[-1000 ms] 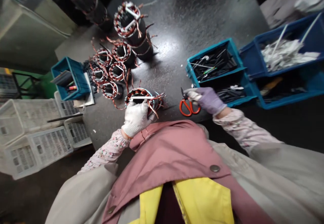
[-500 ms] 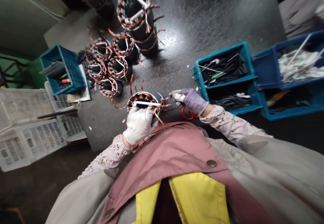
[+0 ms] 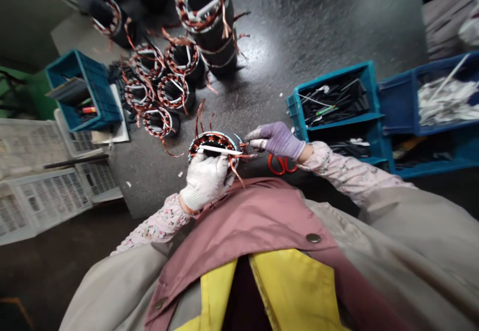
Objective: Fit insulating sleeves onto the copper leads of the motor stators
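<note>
While we are steadying the stator (image 3: 215, 146) at the near edge of the table (image 3: 299, 31), our left hand (image 3: 205, 181), in a white glove, is closing its grip over the stator's near rim, just under the white tube (image 3: 219, 150) lying across its bore. Our right hand (image 3: 279, 139), in a purple glove, is pinching the copper lead wires (image 3: 245, 151) sprouting from the stator's right side. We are judging the risks as follows: a hard pull could kink or snap a lead, and the stator, so near the edge, could tip toward our lap. Just right of the stator, orange-handled scissors (image 3: 279, 164) are lying partly under our right wrist. Beyond the stator, other wound stators (image 3: 168, 79) are clustering; teal bins (image 3: 335, 104) are standing well right of it. The table is dark and speckled; white crates (image 3: 45, 196) are sitting left of the stator.
</note>
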`<state>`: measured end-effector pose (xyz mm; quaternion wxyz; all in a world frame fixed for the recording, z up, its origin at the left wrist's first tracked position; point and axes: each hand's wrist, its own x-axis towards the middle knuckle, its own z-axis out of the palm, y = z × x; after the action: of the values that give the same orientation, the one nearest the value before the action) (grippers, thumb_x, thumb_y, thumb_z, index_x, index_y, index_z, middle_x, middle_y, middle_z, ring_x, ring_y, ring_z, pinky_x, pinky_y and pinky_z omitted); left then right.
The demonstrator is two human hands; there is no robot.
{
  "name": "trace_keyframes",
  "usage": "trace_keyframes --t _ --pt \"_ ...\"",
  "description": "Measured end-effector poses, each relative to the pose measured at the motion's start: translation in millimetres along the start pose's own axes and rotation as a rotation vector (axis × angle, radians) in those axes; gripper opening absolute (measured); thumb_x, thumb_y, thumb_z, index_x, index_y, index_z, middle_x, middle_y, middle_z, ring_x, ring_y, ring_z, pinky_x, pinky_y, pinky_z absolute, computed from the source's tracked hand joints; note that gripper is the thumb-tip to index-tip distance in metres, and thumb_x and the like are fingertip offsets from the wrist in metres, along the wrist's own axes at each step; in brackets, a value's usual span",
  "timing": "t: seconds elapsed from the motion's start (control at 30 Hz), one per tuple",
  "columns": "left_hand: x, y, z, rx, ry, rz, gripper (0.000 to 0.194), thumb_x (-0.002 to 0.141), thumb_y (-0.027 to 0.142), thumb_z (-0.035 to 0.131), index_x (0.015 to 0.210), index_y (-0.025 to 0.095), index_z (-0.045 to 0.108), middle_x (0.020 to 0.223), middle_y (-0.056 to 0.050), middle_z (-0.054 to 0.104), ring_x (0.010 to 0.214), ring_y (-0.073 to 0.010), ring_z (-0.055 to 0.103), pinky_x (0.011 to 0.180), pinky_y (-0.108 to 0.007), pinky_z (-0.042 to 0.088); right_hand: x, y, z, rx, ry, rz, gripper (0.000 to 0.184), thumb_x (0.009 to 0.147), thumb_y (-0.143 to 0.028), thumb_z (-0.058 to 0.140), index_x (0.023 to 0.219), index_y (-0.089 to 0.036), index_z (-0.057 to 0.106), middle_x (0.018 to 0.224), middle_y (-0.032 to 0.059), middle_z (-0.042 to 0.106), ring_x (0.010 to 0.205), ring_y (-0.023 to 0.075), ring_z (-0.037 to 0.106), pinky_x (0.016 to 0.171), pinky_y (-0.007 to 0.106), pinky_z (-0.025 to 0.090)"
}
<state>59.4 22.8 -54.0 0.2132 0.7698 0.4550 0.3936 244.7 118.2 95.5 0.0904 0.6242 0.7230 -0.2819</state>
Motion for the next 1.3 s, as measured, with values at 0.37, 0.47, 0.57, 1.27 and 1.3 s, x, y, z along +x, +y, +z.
trace_keyframes --t 0.37,0.47,0.57,1.27,1.3 --pt "-5 -11 2.8 0.055 0.107 0.079 0.033 0.091 0.039 0.056 0.108 0.015 0.071 0.073 -0.008 0.073 0.067 -0.0253 0.069 0.086 -0.043 0.046 -4 -10 31 -0.125 -0.044 0.055 0.025 0.097 -0.018 0.056 0.109 -0.016 0.079 0.091 0.0058 0.08 0.079 0.0165 0.075 0.078 0.026 0.055" --pt "-7 -20 1.5 0.063 0.078 0.045 0.032 0.087 0.04 0.058 0.101 0.015 0.071 0.071 -0.01 0.072 0.064 -0.028 0.067 0.079 -0.045 0.045 10 -26 56 -0.266 -0.006 0.036 0.022 0.098 -0.016 0.058 0.106 -0.016 0.079 0.107 0.0088 0.08 0.1 0.0204 0.074 0.09 0.028 0.052" --pt "-5 -29 0.2 0.124 0.094 0.018 0.033 0.085 0.044 0.058 0.094 0.015 0.071 0.065 -0.01 0.07 0.059 -0.0301 0.066 0.074 -0.046 0.047 7 -23 54 -0.229 0.033 0.021 0.028 0.1 -0.018 0.056 0.118 -0.019 0.077 0.117 0.0078 0.078 0.108 0.0198 0.072 0.095 0.027 0.051" --pt "4 -20 -1.5 0.115 -0.009 -0.136 0.047 0.082 0.046 0.061 0.115 0.013 0.068 0.076 -0.012 0.075 0.074 -0.0319 0.072 0.087 -0.048 0.049 -74 74 -65 -1.051 -0.176 0.52 0.02 0.095 -0.021 0.066 0.105 -0.009 0.078 0.119 0.0274 0.069 0.102 0.0361 0.071 0.083 0.046 0.051" --pt "3 -20 -0.8 0.106 -0.002 -0.133 0.047 0.082 0.046 0.061 0.116 0.014 0.067 0.077 -0.011 0.075 0.074 -0.0314 0.072 0.086 -0.048 0.049 -74 73 -67 -1.054 -0.176 0.522 0.018 0.094 -0.018 0.065 0.102 -0.009 0.078 0.119 0.0279 0.069 0.102 0.0348 0.071 0.082 0.044 0.05"
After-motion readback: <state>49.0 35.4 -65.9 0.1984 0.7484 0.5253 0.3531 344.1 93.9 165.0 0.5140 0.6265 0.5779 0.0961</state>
